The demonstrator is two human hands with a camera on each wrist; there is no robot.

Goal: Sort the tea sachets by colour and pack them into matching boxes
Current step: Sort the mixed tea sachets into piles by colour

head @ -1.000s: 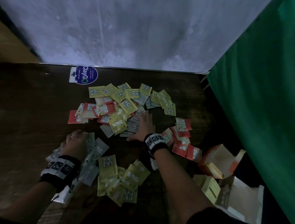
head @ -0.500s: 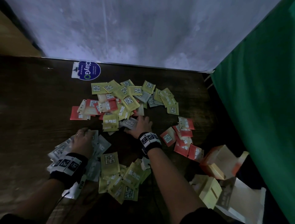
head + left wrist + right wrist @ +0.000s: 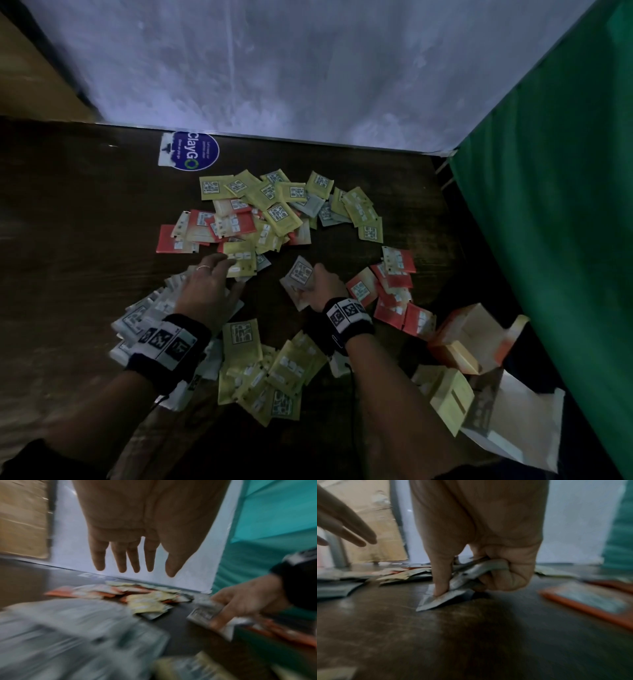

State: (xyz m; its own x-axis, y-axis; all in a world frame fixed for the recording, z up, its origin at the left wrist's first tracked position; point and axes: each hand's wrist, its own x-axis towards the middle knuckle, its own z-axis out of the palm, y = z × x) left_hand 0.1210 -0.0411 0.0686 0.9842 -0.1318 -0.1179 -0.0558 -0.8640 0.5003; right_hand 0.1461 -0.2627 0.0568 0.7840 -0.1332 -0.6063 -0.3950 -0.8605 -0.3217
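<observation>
Sorting's maybe halfway: right hand (image 3: pixel 323 284) fingers curled round grey sachets (image 3: pixel 298 274), left hand (image 3: pixel 209 291) flat and empty, mixed pile (image 3: pixel 260 212) beyond, boxes (image 3: pixel 469 335) unpacked.

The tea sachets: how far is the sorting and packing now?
Partly sorted: a grey pile, a yellow pile and a red pile lie near the person. The right hand grips grey sachets; the left hand is open. Left: the mixed heap, and the opened boxes show no sachets inside.
</observation>
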